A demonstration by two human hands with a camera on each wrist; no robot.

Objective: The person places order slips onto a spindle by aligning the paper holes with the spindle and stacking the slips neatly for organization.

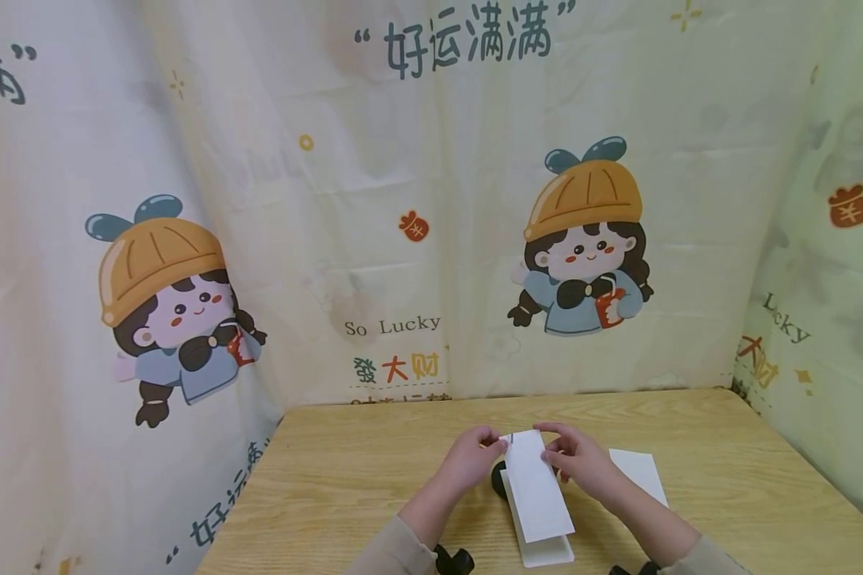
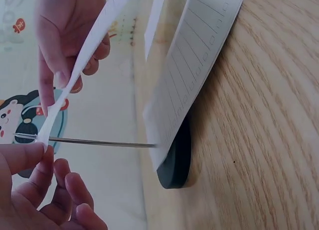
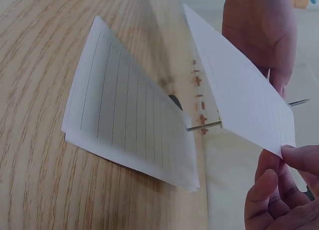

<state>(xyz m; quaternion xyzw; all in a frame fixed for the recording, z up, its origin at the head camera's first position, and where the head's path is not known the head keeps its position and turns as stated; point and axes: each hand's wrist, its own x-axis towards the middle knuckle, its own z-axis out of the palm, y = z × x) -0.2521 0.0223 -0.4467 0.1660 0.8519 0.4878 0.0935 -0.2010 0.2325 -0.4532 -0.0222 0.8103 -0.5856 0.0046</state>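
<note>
A paper spike with a dark round base (image 2: pixel 179 165) stands on the table, its thin metal rod (image 2: pixel 99 142) upright. Lined sheets (image 3: pixel 119 105) lie low on the rod, over the base. Higher up, another white sheet (image 1: pixel 539 487) is pierced by the rod, whose pointed tip (image 3: pixel 300 102) shows past the paper. My left hand (image 1: pixel 471 461) pinches this upper sheet at its far left corner, close to the rod. On the opposite side, my right hand (image 1: pixel 578 461) pinches its right edge between thumb and fingers.
Another white sheet (image 1: pixel 638 469) lies on the wooden table (image 1: pixel 359 463) to the right, partly behind the right forearm. A printed curtain (image 1: pixel 316 239) hangs along the back and sides. Dark wrist gear (image 1: pixel 455 561) shows by the left cuff.
</note>
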